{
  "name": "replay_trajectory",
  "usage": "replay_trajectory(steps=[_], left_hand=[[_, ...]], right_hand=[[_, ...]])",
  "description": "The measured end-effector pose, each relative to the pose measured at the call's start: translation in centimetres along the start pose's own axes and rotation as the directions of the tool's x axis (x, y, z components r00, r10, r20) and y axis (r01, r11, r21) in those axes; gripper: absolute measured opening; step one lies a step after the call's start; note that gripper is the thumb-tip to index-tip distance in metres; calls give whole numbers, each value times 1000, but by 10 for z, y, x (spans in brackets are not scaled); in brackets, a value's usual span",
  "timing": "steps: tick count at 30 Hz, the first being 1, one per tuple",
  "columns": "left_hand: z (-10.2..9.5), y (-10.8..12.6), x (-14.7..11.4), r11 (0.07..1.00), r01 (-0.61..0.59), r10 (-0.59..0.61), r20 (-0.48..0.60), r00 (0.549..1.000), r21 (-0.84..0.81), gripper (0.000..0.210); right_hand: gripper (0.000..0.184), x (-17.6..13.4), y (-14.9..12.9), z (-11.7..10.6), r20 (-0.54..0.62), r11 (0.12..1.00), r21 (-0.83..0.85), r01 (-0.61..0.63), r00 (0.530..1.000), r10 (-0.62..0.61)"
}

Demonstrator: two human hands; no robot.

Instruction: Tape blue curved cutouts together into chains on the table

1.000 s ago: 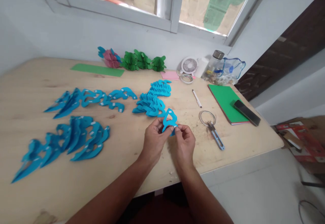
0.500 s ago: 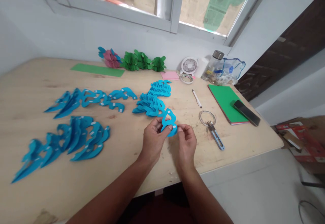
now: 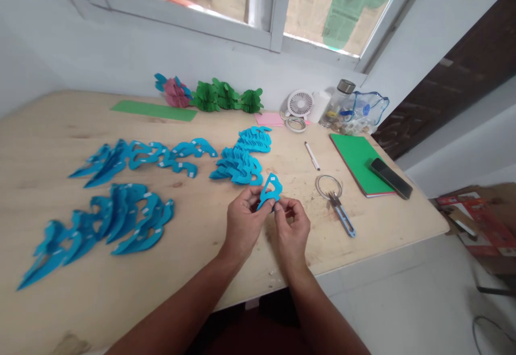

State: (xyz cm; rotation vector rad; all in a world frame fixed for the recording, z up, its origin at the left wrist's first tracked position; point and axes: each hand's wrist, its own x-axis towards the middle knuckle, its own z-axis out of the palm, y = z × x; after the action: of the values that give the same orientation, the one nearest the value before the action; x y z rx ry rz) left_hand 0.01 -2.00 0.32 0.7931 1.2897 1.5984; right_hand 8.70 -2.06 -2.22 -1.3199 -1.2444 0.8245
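Note:
A blue paper cutout (image 3: 273,185) with a small white tape square is held above the table's front part. My left hand (image 3: 246,216) pinches its lower left side between thumb and fingers. My right hand (image 3: 292,225) is closed at its lower right edge, thumb against the paper; the fingertips partly hide the cutout's lower end. Just beyond my hands lie a pile of folded blue cutouts (image 3: 236,166) and a second stack of blue cutouts (image 3: 255,139). On the left, tape-dotted blue cutouts (image 3: 133,212) spread in two groups.
To the right lie blue-handled snips (image 3: 342,216), a ring-shaped roll (image 3: 329,186), a white pen (image 3: 312,156), a green sheet (image 3: 358,164) and a phone (image 3: 391,176). A small fan (image 3: 300,103), a bottle (image 3: 342,100) and green paper ornaments (image 3: 226,97) line the wall.
The cutout has folded or tilted at its lower end, so less of it shows. My right hand has shifted slightly left, closer to my left hand.

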Motion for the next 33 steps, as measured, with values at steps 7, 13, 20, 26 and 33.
replay_trajectory(steps=[7,13,20,26,33], left_hand=[[0,0,-1,998,-39,39,11,999,55,18],[-1,0,-1,995,-59,57,23,998,86,17],[-2,-1,-1,994,-54,54,5,999,92,19],[0,0,0,1000,14,-14,-3,1000,-24,20],[0,0,3,983,85,-82,24,996,-162,23]], right_hand=[[20,1,1,0,-1,999,16,-31,1000,31],[20,1,-2,0,6,999,35,-35,999,35],[19,2,-2,1,-9,998,45,-42,999,42],[18,5,6,3,33,982,156,-103,995,99],[17,5,7,2,66,968,207,-142,989,131]])
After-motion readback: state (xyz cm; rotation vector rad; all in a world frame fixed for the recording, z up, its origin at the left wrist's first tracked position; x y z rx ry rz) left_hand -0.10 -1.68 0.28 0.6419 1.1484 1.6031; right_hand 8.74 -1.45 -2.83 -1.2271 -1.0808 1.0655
